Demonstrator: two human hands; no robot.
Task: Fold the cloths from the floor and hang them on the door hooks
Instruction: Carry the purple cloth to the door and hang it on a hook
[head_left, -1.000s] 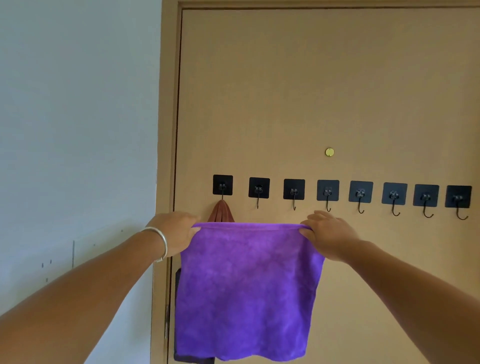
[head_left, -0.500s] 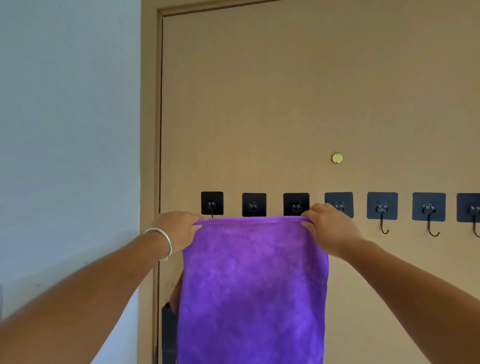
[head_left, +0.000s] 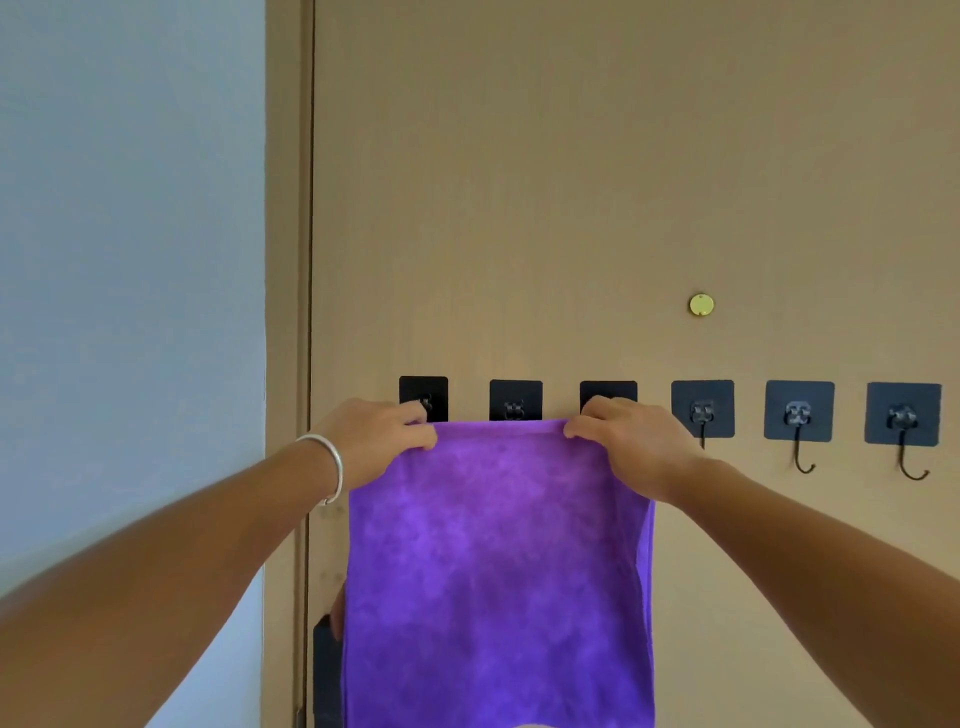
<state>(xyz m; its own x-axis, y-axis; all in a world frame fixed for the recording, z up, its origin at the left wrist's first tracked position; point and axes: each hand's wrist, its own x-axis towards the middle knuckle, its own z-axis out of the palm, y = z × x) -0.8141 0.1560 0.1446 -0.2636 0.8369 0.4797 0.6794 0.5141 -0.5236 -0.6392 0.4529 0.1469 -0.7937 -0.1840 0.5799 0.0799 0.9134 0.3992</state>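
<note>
A folded purple cloth (head_left: 498, 561) hangs flat against the tan door (head_left: 571, 182). My left hand (head_left: 379, 436) pinches its top left corner and my right hand (head_left: 634, 441) pinches its top right corner. The cloth's top edge lies just below a row of black square hook pads (head_left: 516, 397). It covers the hooks of the three left pads. A sliver of a brown cloth (head_left: 337, 610) shows behind the purple one at its lower left.
Three more pads with bare black hooks (head_left: 802, 460) run to the right. A small yellow disc (head_left: 701, 304) sits on the door above them. The door frame (head_left: 285, 260) and a pale blue wall (head_left: 130, 260) stand at the left.
Both hands have raised the purple cloth up to the hook pads. It now hides the brown cloth on the leftmost hook. The view has moved closer to the door.
</note>
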